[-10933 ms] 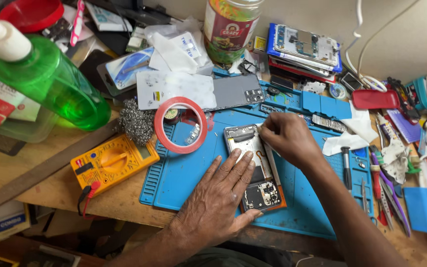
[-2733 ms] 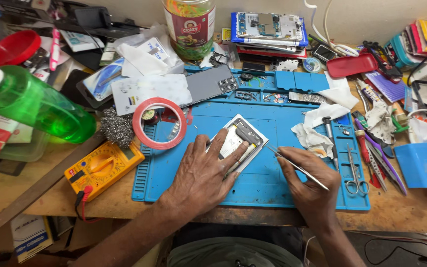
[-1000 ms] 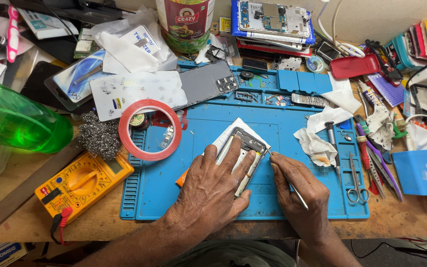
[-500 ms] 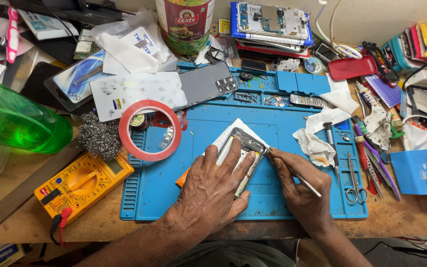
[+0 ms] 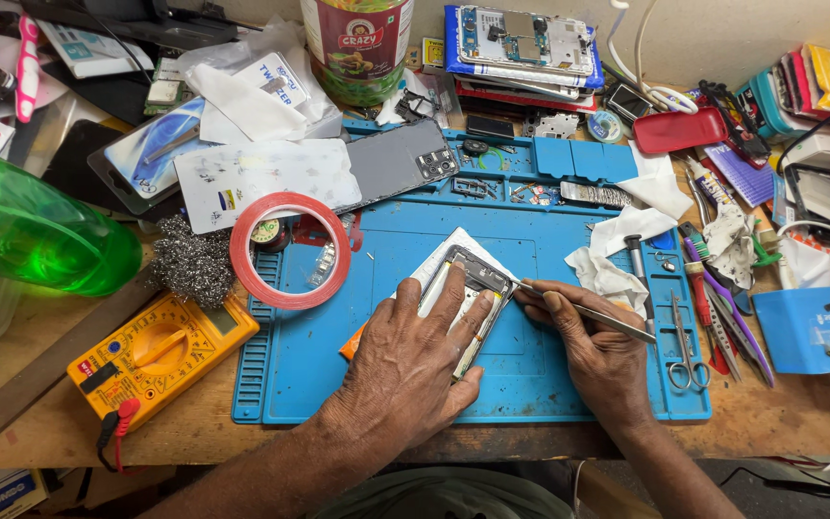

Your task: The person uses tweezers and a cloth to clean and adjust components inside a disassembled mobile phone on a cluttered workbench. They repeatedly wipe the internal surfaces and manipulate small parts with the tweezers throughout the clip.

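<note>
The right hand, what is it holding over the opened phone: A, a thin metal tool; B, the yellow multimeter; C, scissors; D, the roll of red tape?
A: the right hand pinches a thin metal tool, its tip at the edge of the opened phone, which the left hand presses down.

Counts: two hands, left hand [image 5: 410,360] and right hand [image 5: 593,351]. One opened phone [image 5: 468,303], one pair of tweezers [image 5: 588,309], one blue repair mat [image 5: 521,375]. One red tape roll [image 5: 290,250], one yellow multimeter [image 5: 160,351], one green spray bottle [image 5: 36,226], one steel wool wad [image 5: 189,264], one pair of scissors [image 5: 686,346], one red case [image 5: 679,130].
</note>
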